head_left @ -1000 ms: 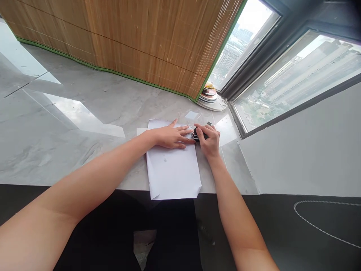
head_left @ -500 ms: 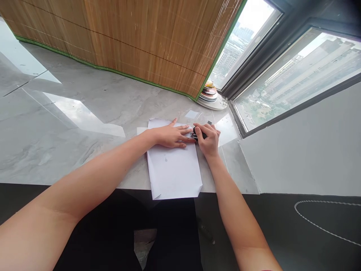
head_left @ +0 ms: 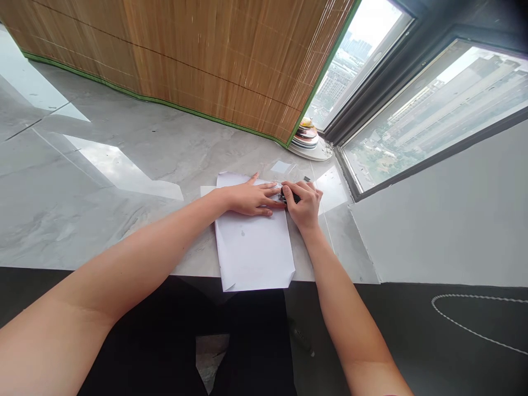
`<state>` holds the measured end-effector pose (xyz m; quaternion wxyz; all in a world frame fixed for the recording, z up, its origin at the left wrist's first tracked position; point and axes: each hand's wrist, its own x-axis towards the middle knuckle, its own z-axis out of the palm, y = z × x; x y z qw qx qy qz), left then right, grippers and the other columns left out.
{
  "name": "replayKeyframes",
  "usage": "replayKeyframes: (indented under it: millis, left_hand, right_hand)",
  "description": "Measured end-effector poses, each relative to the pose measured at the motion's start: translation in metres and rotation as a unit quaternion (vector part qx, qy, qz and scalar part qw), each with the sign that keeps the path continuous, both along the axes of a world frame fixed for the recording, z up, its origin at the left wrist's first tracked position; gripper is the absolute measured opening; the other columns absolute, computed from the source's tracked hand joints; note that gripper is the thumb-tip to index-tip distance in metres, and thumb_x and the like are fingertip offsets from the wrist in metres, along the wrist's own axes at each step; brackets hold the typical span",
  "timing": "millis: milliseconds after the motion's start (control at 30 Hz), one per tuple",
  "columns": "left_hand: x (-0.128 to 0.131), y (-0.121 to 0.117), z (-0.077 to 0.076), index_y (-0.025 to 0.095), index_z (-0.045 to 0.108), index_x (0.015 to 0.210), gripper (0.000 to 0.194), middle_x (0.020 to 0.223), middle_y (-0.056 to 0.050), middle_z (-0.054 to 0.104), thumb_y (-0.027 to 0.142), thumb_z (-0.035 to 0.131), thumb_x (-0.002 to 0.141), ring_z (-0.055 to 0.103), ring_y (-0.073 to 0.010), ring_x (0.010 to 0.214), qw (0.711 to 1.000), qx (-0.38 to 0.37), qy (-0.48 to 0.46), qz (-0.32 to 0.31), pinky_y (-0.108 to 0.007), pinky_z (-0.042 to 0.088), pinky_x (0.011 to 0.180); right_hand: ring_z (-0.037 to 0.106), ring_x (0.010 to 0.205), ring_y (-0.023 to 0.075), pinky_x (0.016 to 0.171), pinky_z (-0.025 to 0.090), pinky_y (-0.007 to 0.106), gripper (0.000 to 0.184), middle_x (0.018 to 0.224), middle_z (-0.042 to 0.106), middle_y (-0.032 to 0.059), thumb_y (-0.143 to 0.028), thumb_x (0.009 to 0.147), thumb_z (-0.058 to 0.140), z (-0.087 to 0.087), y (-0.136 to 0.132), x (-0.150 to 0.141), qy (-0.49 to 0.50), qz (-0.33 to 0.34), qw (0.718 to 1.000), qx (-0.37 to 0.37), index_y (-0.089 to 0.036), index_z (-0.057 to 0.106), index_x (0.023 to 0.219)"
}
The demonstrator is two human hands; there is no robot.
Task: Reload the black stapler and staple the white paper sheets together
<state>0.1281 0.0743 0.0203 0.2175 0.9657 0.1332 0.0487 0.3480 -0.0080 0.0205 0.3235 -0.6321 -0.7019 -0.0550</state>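
Observation:
White paper sheets (head_left: 256,247) lie on the marble-look counter, their lower end reaching past its front edge, with bent lower corners. My left hand (head_left: 251,198) rests flat across the upper part of the paper, fingers spread and pointing right. At the paper's upper right edge, my right hand (head_left: 304,203) is closed around a small black stapler (head_left: 284,194). Its metal front end is close to the left fingertips. Most of the stapler's body is hidden in my palm, and whether its jaws are pressed together cannot be seen.
A small dark item (head_left: 307,179) and a clear packet with a pale square (head_left: 281,166) lie beyond my hands. Stacked plates (head_left: 307,144) stand by the window (head_left: 433,115). A bamboo blind (head_left: 185,60) borders the back of the counter (head_left: 124,132).
My right hand and the stapler have shifted very slightly at the paper's edge. The left hand stays in place on the paper.

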Motion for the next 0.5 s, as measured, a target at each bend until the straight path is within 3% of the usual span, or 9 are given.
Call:
replayKeyframes:
  millis: [267,500]
  left_hand:
    - [0.001,-0.001,0.002,0.049,0.060,0.161,0.051,0.186,0.006,0.026,0.052,0.052,0.110,0.017,-0.0359,0.174,1.000,0.005,0.002,-0.002,-0.069,0.003,0.138]
    - [0.001,0.001,-0.002,0.043,0.073,0.148,0.043,0.183,0.003,0.036,0.051,0.055,0.109,0.018,-0.0356,0.174,1.000,-0.002,-0.016,-0.008,-0.068,0.002,0.138]
  right_hand:
    - [0.064,0.099,0.0280,0.101,0.035,0.050,0.042,0.093,0.077,0.0045,-0.055,0.113,0.050,-0.002,0.000,-0.001,-0.002,-0.005,1.000,-0.001,-0.032,0.084,0.105]
    - [0.060,0.104,0.0301,0.105,0.031,0.055,0.039,0.099,0.075,0.0067,-0.049,0.115,0.048,-0.003,-0.003,-0.011,-0.063,-0.005,0.998,-0.018,-0.033,0.083,0.104]
